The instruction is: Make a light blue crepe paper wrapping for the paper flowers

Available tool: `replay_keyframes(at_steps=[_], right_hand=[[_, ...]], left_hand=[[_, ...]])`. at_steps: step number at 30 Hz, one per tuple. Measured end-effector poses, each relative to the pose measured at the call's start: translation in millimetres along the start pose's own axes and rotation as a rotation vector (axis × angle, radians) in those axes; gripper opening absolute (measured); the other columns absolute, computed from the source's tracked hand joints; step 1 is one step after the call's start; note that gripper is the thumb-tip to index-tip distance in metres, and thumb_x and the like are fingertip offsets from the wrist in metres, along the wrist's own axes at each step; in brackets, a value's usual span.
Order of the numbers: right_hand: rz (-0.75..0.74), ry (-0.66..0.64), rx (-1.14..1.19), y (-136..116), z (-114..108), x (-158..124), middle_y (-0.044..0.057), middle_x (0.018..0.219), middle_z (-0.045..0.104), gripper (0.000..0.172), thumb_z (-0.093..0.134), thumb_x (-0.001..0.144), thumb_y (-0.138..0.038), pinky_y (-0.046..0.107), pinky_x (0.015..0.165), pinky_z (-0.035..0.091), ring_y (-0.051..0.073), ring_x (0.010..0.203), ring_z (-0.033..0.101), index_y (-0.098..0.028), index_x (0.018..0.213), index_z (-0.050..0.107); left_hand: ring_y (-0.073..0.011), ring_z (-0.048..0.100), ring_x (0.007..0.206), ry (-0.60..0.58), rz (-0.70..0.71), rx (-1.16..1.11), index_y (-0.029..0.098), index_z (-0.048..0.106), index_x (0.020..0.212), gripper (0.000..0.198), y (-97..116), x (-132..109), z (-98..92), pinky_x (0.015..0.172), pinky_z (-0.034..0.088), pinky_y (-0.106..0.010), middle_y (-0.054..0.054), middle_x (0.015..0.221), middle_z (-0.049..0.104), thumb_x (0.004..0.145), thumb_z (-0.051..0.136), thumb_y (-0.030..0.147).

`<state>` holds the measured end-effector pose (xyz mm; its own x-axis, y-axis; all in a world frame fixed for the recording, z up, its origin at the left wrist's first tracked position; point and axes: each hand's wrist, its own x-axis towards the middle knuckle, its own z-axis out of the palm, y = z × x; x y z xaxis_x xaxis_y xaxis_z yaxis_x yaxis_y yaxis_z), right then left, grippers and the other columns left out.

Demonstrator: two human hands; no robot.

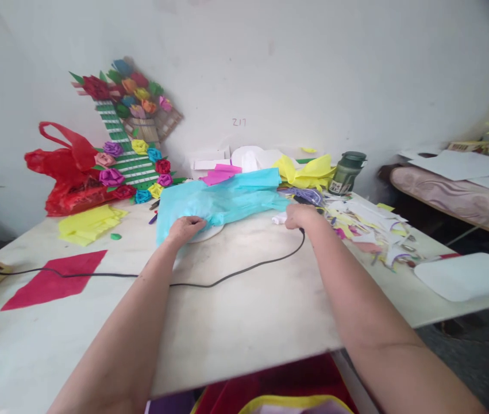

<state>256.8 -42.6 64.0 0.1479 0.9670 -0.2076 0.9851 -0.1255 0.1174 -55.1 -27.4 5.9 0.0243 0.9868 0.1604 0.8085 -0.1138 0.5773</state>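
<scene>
A crumpled sheet of light blue crepe paper (244, 198) lies across the middle of the table. My left hand (188, 227) is on its near left part, fingers closed on the paper. Under that hand the edge of a white round piece (212, 233) shows. Further right, my right hand (300, 216) is closed at the sheet's right end; what its fingers hold is hidden. A small white crumpled piece (278, 219) sticks out beside those fingers. Just below the same hand ends a black cord (235, 279), which runs left across the table.
Paper flowers (143, 195) on a green and white stand, a red plastic bag (69, 172) and yellow crepe paper (91, 223) are at left. Red paper (54, 282) lies nearer. At right are a green bottle (346, 172), paper scraps (369, 227) and a white board (468, 276).
</scene>
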Motion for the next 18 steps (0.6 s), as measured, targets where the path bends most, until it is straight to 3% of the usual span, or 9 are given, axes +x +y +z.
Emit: replay_keyframes(at_steps=[4, 7, 11, 15, 18], right_hand=[[-0.078, -0.025, 0.017, -2, -14, -11, 0.018, 0.1, 0.062, 0.045, 0.059, 0.066, -0.029, 0.039, 0.076, 0.042, 0.03, 0.094, 0.057, -0.011, 0.107, 0.058], [-0.212, -0.086, 0.079, 1, -22, -21, 0.01, 0.077, 0.063, 0.032, 0.06, 0.063, -0.026, 0.03, 0.06, 0.042, 0.023, 0.071, 0.059, -0.012, 0.092, 0.062], [-0.45, -0.208, 0.428, 7, -22, -31, -0.003, 0.056, 0.049, 0.042, 0.063, 0.065, -0.028, 0.02, 0.043, 0.031, 0.009, 0.045, 0.043, -0.016, 0.104, 0.052], [-0.704, -0.314, 0.797, 6, -16, -31, -0.008, 0.049, 0.041, 0.049, 0.061, 0.068, -0.034, 0.018, 0.041, 0.028, 0.006, 0.04, 0.037, -0.017, 0.112, 0.046], [-0.771, -0.353, 0.907, 7, -13, -27, -0.009, 0.046, 0.042, 0.052, 0.059, 0.069, -0.035, 0.018, 0.04, 0.029, 0.007, 0.038, 0.035, -0.015, 0.114, 0.045]], left_hand=[[-0.0143, 0.047, 0.061, -0.003, 0.008, -0.035, 0.019, 0.067, 0.073, 0.038, -1, -1, 0.6, 0.054, 0.033, -0.022, 0.001, 0.058, 0.054, 0.064, 0.049, 0.051], [-0.0136, 0.047, 0.059, -0.017, -0.008, -0.049, 0.018, 0.067, 0.074, 0.038, -1, -2, -0.2, 0.053, 0.032, -0.022, 0.002, 0.057, 0.053, 0.064, 0.049, 0.05], [-0.0134, 0.046, 0.058, -0.021, 0.015, -0.067, 0.017, 0.067, 0.073, 0.039, -2, -2, -1.3, 0.053, 0.032, -0.023, 0.002, 0.057, 0.053, 0.064, 0.049, 0.051], [-0.0139, 0.049, 0.061, -0.027, 0.019, -0.092, 0.017, 0.067, 0.075, 0.04, -6, -1, -1.1, 0.056, 0.034, -0.023, 0.002, 0.061, 0.056, 0.064, 0.05, 0.052], [-0.015, 0.052, 0.065, -0.02, 0.014, -0.101, 0.018, 0.068, 0.077, 0.039, -7, -1, -0.9, 0.059, 0.035, -0.023, 0.001, 0.066, 0.059, 0.064, 0.052, 0.051]])
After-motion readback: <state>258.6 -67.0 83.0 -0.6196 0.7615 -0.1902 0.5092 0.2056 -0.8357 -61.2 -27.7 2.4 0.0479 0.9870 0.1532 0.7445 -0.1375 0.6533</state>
